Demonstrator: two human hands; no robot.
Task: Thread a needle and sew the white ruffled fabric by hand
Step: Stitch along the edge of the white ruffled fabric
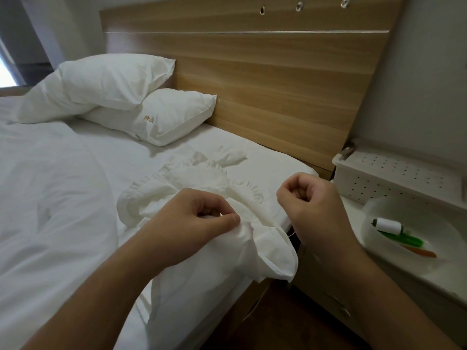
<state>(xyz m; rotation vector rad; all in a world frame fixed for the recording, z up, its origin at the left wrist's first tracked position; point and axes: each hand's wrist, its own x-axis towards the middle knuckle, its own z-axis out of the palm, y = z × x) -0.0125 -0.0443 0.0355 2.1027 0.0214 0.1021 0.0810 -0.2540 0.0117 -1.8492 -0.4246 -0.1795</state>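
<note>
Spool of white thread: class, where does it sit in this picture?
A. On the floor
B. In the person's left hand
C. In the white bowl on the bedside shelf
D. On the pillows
C: the spool of white thread lies in the white bowl, beside a green tool.

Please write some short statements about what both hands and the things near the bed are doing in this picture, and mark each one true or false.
1. The left hand pinches the white ruffled fabric. True.
2. The right hand lies flat and open on the bed. False: its fingers are curled, raised above the fabric; a thin thread shows below it.
3. A spool of white thread lies in the round white tray on the nightstand. True.
4. The two pillows are on the floor. False: they are stacked on the bed against the wooden headboard.
5. The fabric partly hangs over the bed's edge. True.
</note>
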